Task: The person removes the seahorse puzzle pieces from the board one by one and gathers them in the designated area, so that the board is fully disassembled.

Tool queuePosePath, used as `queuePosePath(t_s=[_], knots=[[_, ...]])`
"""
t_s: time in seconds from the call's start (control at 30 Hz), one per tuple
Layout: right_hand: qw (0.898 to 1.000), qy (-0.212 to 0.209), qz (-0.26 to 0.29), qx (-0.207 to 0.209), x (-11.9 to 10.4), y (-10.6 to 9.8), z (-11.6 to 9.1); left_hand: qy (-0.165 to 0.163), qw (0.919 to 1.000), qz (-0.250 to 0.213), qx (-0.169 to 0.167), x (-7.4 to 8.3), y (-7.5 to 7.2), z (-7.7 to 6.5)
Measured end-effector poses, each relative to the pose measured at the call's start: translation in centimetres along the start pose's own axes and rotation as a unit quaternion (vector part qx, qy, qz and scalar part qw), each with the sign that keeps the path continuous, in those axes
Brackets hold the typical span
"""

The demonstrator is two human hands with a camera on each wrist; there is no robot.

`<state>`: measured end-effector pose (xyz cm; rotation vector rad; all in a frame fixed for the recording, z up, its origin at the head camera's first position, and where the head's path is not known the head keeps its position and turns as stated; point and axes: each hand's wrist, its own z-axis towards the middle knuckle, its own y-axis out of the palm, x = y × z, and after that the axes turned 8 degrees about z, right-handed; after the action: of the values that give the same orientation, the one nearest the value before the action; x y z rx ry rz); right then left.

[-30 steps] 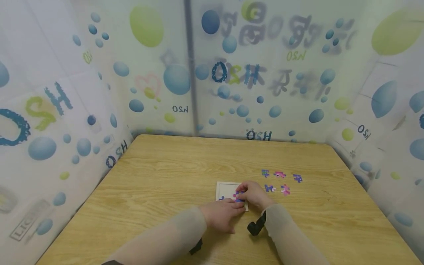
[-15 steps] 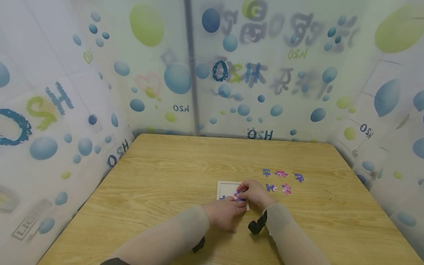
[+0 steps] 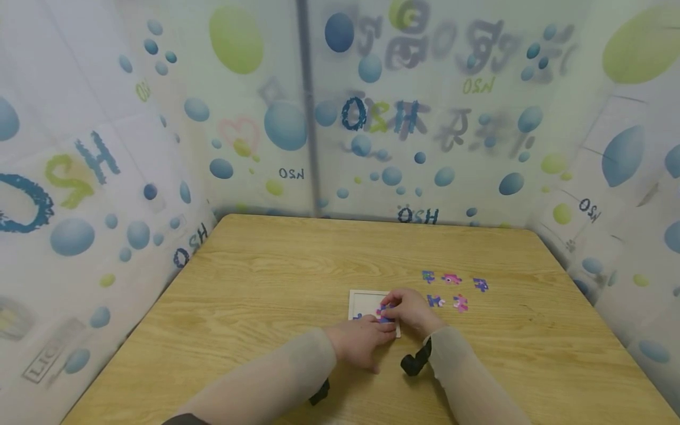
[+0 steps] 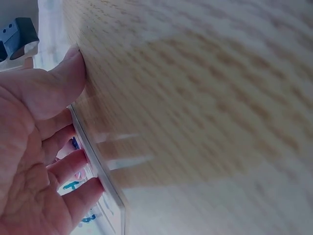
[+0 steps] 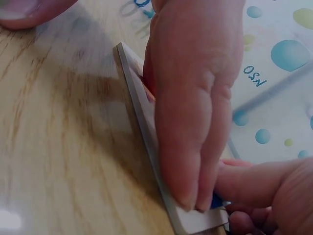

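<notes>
A white puzzle tray (image 3: 366, 293) lies on the table in the head view, its lower part covered by my hands. My left hand (image 3: 357, 342) rests across the near side with fairly straight fingers, seen also over the tray rim (image 4: 120, 215) in the left wrist view. At the tray's right side, my right hand (image 3: 411, 310) pinches a blue-and-pink jigsaw piece (image 3: 383, 313) between thumb and fingers. Only a blue sliver of that jigsaw piece (image 5: 216, 199) shows in the right wrist view. Another blue piece (image 3: 358, 316) sits inside the tray on the left, partly hidden.
Several loose jigsaw pieces lie right of the tray, among them a pink piece with an eye (image 3: 451, 279), a purple one (image 3: 480, 284) and a pink one (image 3: 460, 303). The wooden table (image 3: 255, 265) meets patterned curtains (image 3: 255, 147) at its back.
Both hands stay almost still at the tray, with the right fingers kept on the jigsaw piece. The whole head view has shifted very slightly.
</notes>
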<state>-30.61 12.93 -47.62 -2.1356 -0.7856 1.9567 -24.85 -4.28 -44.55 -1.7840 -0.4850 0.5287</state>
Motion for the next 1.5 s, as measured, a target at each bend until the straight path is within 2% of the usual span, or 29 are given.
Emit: queuePosePath(t_s=[0.2,0.67,0.93,1.13,1.3,1.5], knots=[[1.000,0.015,-0.003,-0.002,-0.1,-0.1,0.1,-0.005,1.0000,-0.007,-0.001,0.0,0.0,0.0],[1.000,0.021,0.005,-0.005,0.1,-0.5,-0.1,-0.004,1.0000,-0.008,-0.001,0.1,0.1,-0.1],[0.999,0.035,0.036,-0.012,0.0,-0.8,-0.3,-0.007,0.9998,-0.015,-0.009,0.2,0.0,-0.2],[0.999,0.036,0.031,-0.018,-0.2,-1.0,-0.3,-0.015,0.9990,-0.036,-0.023,0.3,-0.1,-0.2],[0.998,0.044,0.026,-0.021,-0.4,-1.1,-0.4,-0.012,0.9994,-0.028,-0.018,0.3,-0.1,-0.2],[0.999,0.035,0.011,-0.015,-0.4,-1.0,-0.3,-0.012,0.9996,-0.021,-0.016,0.3,-0.1,-0.3]])
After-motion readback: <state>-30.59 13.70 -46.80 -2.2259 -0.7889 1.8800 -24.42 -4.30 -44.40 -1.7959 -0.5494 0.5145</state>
